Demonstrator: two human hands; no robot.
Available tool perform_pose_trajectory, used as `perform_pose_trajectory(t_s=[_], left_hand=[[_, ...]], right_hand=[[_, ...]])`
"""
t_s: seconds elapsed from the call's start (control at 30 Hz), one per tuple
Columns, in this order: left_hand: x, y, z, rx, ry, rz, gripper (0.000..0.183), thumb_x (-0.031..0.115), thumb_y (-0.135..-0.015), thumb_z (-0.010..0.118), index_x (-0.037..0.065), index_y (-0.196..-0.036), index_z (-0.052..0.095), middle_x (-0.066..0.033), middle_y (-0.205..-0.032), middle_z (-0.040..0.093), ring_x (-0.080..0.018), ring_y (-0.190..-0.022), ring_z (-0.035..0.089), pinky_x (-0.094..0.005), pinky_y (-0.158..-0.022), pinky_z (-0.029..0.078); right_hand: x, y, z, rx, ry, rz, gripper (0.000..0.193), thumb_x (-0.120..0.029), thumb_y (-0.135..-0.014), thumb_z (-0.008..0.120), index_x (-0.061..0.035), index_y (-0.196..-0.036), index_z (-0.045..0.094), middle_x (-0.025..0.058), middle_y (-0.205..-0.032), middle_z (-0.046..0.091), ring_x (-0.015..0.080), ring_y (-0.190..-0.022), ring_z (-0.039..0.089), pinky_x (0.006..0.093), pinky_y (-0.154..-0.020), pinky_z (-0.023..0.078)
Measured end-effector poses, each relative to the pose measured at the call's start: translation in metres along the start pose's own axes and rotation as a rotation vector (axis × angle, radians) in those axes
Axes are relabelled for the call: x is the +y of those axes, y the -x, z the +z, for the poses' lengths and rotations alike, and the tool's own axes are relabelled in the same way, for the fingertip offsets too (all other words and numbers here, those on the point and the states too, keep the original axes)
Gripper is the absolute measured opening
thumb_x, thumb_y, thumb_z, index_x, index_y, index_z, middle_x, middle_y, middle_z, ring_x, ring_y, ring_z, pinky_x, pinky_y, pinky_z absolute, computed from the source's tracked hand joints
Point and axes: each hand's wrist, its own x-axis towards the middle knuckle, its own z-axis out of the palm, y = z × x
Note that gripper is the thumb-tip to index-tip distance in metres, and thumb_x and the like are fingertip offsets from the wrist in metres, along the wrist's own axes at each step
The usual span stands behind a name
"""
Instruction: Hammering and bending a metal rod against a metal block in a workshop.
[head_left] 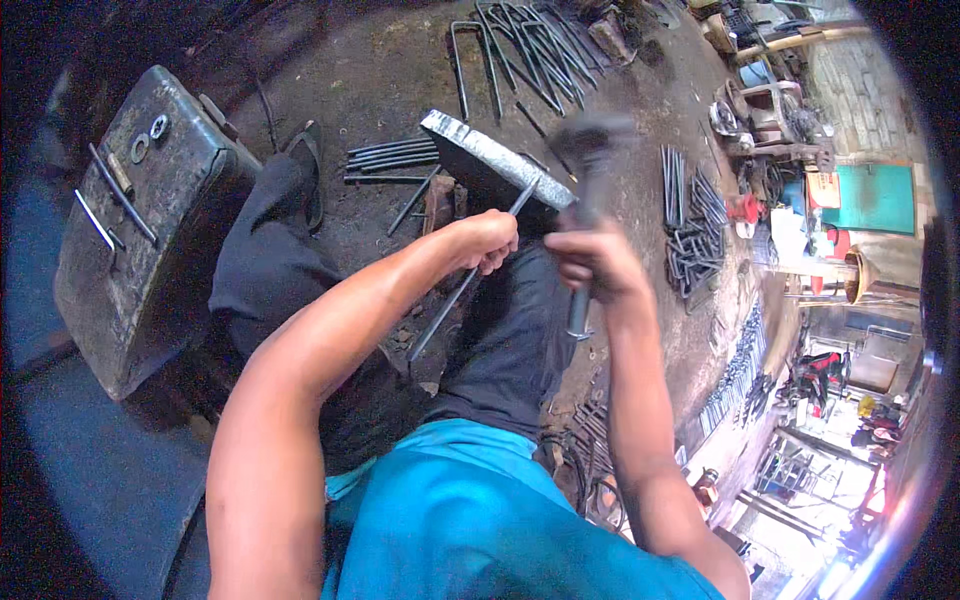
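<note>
My left hand (487, 241) is wrapped round a thin metal rod (446, 317). The rod slants from near my legs up to the right, and its upper end lies at the edge of a thick metal block (497, 157) with a bright, worn top. In my right hand (603, 262) is the handle of a hammer (592, 150). The hammer's head is smeared by motion and hangs above the right end of the block. Its handle end sticks out below my fist.
Bent rods (525, 55) lie on the ground beyond the block, with straight rods (390, 154) to its left. More bent pieces are heaped (694, 235) at the right. A dark metal box (150, 230) at the left carries a ring and several short bars.
</note>
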Motion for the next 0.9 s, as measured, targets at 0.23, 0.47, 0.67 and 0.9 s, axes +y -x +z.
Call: perform_pose_trajectory(t_s=[0.23,0.47,0.67,0.9], left_hand=[[-0.016,-0.008,-0.008,0.046,0.038,0.030,0.013,0.013,-0.080,0.051,0.000,-0.079,0.053,-0.0066,-0.060,0.044,-0.0189,-0.047,0.043,-0.0366,-0.040,0.034],[-0.007,-0.001,-0.003,0.117,0.092,0.022,0.012,0.011,-0.081,0.047,0.003,-0.072,0.046,-0.0033,-0.055,0.036,-0.0148,-0.040,0.031,-0.0334,-0.038,0.025],[-0.002,0.000,-0.006,0.115,-0.020,0.007,0.010,0.011,-0.080,0.049,0.003,-0.073,0.050,-0.0048,-0.055,0.041,-0.0177,-0.042,0.038,-0.0356,-0.038,0.029],[-0.023,0.030,-0.017,0.156,-0.201,-0.042,0.012,0.015,-0.078,0.052,0.003,-0.076,0.054,-0.0083,-0.056,0.047,-0.0218,-0.046,0.045,-0.0367,-0.042,0.035]], right_hand=[[-0.034,0.010,-0.004,-0.014,-0.297,-0.025,0.023,0.001,-0.076,0.061,-0.0105,-0.068,0.043,-0.0076,-0.049,0.036,0.0030,-0.032,0.033,0.0210,-0.029,0.027],[-0.103,0.087,-0.004,-0.106,-0.292,-0.679,0.035,-0.004,-0.070,0.061,-0.0061,-0.103,0.048,0.0023,-0.064,0.044,0.0103,-0.037,0.037,0.0246,-0.030,0.029],[0.000,0.011,0.007,-0.166,-0.300,0.018,0.026,-0.002,-0.069,0.067,-0.0111,-0.081,0.046,-0.0012,-0.059,0.044,0.0090,-0.038,0.039,0.0261,-0.036,0.031],[0.050,-0.021,0.005,-0.162,-0.423,-0.013,0.027,0.001,-0.072,0.062,-0.0123,-0.077,0.040,-0.0023,-0.055,0.037,0.0083,-0.034,0.035,0.0269,-0.033,0.031]])
